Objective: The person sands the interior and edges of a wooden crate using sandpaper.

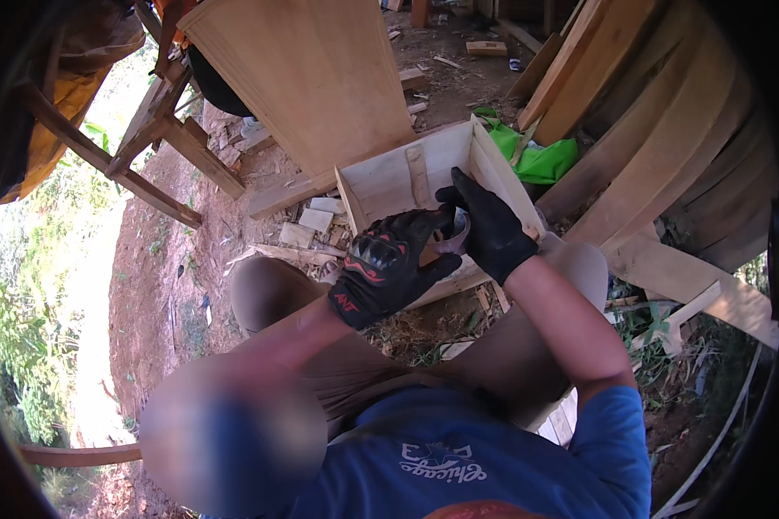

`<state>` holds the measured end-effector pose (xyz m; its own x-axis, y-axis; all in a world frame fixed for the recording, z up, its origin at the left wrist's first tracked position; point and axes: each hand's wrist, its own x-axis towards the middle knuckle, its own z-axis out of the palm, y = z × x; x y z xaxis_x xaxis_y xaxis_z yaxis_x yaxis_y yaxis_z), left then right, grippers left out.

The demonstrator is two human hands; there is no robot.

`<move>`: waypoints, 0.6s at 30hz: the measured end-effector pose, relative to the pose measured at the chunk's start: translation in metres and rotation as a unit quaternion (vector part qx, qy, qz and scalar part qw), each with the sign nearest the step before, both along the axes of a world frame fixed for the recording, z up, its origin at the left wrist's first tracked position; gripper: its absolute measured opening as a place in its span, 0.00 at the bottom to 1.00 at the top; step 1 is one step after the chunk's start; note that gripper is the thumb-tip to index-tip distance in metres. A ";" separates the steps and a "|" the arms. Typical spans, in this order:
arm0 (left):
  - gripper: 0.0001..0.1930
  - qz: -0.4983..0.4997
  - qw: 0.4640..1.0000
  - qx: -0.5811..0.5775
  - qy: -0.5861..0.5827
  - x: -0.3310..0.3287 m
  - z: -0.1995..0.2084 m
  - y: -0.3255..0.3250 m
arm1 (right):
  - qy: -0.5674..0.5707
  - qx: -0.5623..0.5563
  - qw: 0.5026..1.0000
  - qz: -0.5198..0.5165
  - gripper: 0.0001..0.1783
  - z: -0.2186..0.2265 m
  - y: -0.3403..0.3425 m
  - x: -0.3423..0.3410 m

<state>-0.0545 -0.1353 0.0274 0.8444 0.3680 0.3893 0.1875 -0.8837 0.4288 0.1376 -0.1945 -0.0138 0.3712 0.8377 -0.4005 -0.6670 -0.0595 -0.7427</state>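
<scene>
"Between the person's knees, how far along does the woodwork stand?"

"Fairly well on, it seems: the open wooden box (507,175) has its walls joined up into a frame, with a short batten (418,175) against its pale inner face. The side facing up is uncovered, and the wood looks bare, so any surface finish seems not yet done. Whether a cover belongs there cannot be told."

"And the hands?"

"Both wear black gloves and meet over the near part of the box. The left hand (388,259) is half open, its thumb and fingers curved apart beside a curved lilac-grey piece (460,237). The right hand (492,232) shows mostly its back, fingers bent loosely on the other side of that piece. Which of them really grips it cannot be told, nor what exactly it is."

"What is the place like?"

"Rough reddish-brown earth (160,285), littered with wood chips and pale offcuts (317,218) just left of the box. Beyond the box a broad plywood panel (303,82) stands tilted; a bright green bag (545,163) lies beside the box's right wall, near long planks (675,147) leaning at the right. Off to the left are a rough timber frame (151,121) and sunlit greenery (30,337)."
</scene>
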 end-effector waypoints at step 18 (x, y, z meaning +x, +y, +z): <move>0.26 0.051 0.925 0.003 -0.377 -0.036 -0.001 0.178 | -0.294 -0.037 0.955 0.022 0.13 -0.051 0.066 0.053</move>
